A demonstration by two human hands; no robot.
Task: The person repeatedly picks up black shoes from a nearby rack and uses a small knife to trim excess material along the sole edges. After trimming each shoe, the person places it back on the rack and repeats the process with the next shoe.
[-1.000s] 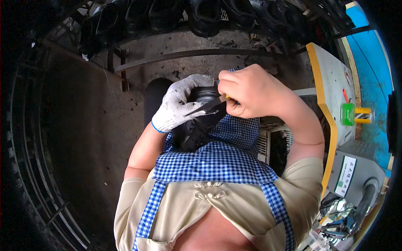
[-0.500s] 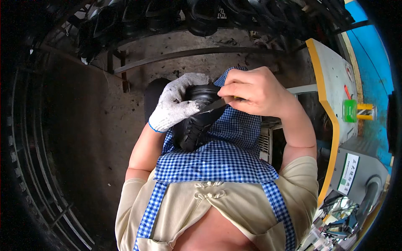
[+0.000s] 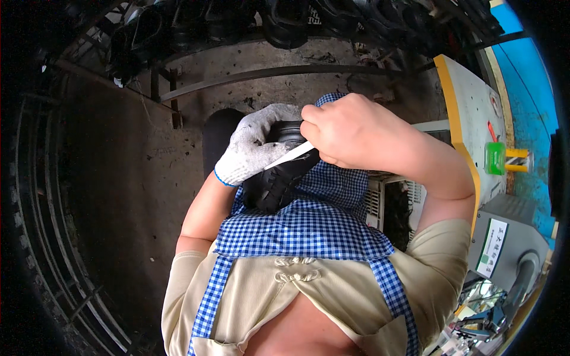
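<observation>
A black lace-up shoe [image 3: 270,193] rests against my lap, its laces on the side nearer my body. My left hand [image 3: 246,145], in a whitish knit glove with a blue cuff edge, is closed around the shoe by its ridged sole [image 3: 287,132]. My bare right hand [image 3: 344,129] is closed on a knife, whose handle is hidden in the fist. The knife's thin, bright blade [image 3: 291,155] slants down to the left across the shoe, with its tip close to the gloved thumb.
Rows of black shoes [image 3: 288,26] fill a dark rack ahead. To the right stands a white table [image 3: 475,113] with a yellow edge, bearing a green container [image 3: 494,159] and a grey machine [image 3: 504,231]. Metal rails [image 3: 53,237] run along the left.
My right hand has turned over, its elbow swinging outward to the right. The knife blade now lies brighter and farther left across the shoe. My left hand keeps its hold.
</observation>
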